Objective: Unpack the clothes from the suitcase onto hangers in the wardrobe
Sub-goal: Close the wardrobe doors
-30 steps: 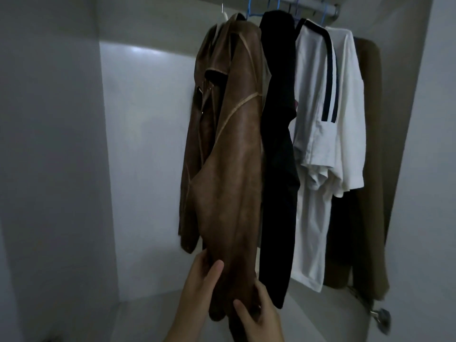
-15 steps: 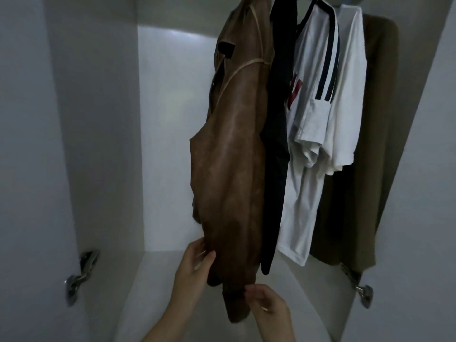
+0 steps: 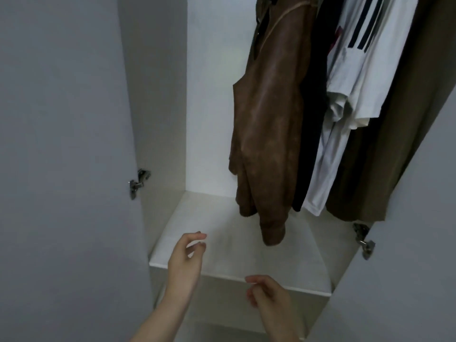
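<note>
So the brown leather jacket (image 3: 269,114) is hanging in the wardrobe, leftmost in the row, long axis straight up and down with its sleeve cuff dangling lowest. Next to it on the right: a black garment (image 3: 312,114), a white tee with dark stripes (image 3: 350,77) and an olive coat (image 3: 394,144) against the right wall (the rail and hangers are out of shot, cut off at the top). Nothing touches the white shelf (image 3: 222,243) below them.

Both hands are under the jacket and clear of it. The left hand (image 3: 186,257) hovers over the shelf, down and left of the cuff, fingers loosely curled, holding nothing. The right hand (image 3: 270,291) sits lower, near the shelf's front edge, almost straight below the cuff, also loosely curled and empty.

Looks like this jacket's done. The suitcase isn't in view, so the person probably has to turn away for the next piece. Door hinges (image 3: 138,182) show either side.
</note>
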Action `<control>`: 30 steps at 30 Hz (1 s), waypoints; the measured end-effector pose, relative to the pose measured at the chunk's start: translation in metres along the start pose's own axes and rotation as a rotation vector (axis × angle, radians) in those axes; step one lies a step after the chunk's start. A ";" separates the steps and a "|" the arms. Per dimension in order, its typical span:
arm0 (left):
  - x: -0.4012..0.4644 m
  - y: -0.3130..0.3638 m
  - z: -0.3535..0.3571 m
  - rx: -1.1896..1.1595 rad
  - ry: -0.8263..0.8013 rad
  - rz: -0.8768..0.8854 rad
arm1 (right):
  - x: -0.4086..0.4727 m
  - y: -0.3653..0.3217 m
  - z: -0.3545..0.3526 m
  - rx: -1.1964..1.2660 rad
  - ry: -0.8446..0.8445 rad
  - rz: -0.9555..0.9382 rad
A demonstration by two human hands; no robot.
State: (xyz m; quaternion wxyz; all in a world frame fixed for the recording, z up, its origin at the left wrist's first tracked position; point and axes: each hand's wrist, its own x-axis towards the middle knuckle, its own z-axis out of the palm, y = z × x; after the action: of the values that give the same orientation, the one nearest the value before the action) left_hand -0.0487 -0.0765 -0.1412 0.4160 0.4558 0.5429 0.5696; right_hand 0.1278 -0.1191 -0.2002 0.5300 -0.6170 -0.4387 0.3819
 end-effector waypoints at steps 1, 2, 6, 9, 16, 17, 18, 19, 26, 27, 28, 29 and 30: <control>-0.003 0.004 -0.008 -0.006 0.014 0.002 | -0.003 -0.001 0.005 0.006 -0.007 -0.009; -0.006 0.007 -0.015 -0.008 0.019 0.003 | -0.007 -0.003 0.010 0.008 -0.011 -0.017; -0.019 0.022 -0.052 0.002 0.015 0.055 | -0.024 -0.021 0.038 -0.018 -0.068 -0.058; -0.025 0.028 -0.088 0.041 0.036 0.141 | -0.041 -0.037 0.072 0.022 -0.054 -0.093; -0.038 0.036 -0.220 0.177 0.291 0.349 | -0.101 -0.084 0.196 0.237 -0.051 -0.234; -0.045 0.036 -0.234 0.204 0.316 0.399 | -0.110 -0.090 0.214 0.251 -0.086 -0.247; -0.053 0.035 -0.252 0.225 0.343 0.450 | -0.123 -0.097 0.235 0.269 -0.136 -0.256; -0.059 0.034 -0.264 0.240 0.364 0.494 | -0.132 -0.102 0.249 0.283 -0.182 -0.266; -0.060 0.043 -0.333 0.205 0.513 0.546 | -0.176 -0.133 0.309 0.302 -0.315 -0.332; -0.056 0.044 -0.339 0.196 0.460 0.515 | -0.182 -0.133 0.312 0.298 -0.309 -0.331; -0.052 0.047 -0.341 0.183 0.396 0.474 | -0.185 -0.133 0.312 0.290 -0.309 -0.325; -0.046 0.051 -0.343 0.164 0.323 0.433 | -0.187 -0.133 0.311 0.281 -0.307 -0.321; -0.039 0.058 -0.346 0.139 0.236 0.399 | -0.190 -0.133 0.310 0.277 -0.299 -0.317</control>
State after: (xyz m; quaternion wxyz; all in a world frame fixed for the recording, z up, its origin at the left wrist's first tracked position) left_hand -0.3746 -0.2010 -0.0846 0.1964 0.5120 0.5248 0.6511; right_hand -0.2424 -0.1933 -0.1130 0.5919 -0.3989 -0.5469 0.4375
